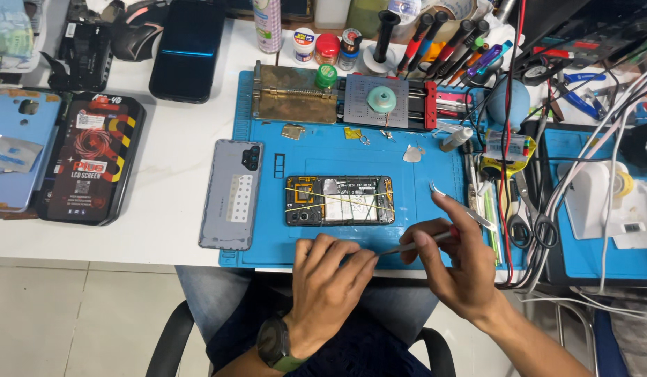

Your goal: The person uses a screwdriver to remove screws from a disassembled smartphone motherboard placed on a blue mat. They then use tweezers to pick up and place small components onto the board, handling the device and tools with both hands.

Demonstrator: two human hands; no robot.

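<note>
A thin metal tool [407, 246] is pinched at its red-tipped end by the right hand [457, 262], whose fingers are closed narrowly around it, while curved tweezers [457, 204] are also held in the same hand, pointing toward 11 o'clock. The tool's other end is met by the left hand [330, 279], curled loosely with its fingertips touching the tip; a dark watch [273, 342] is worn at that wrist. Just beyond the hands, at 12 o'clock, an opened phone [339, 200] bound with yellow rubber bands is laid on the blue mat [316, 244]. At 9 o'clock of the phone its grey back cover [231, 194] is laid, partly on the white bench [170, 153]. Scissors [536, 227] are seen at 3 o'clock.
</note>
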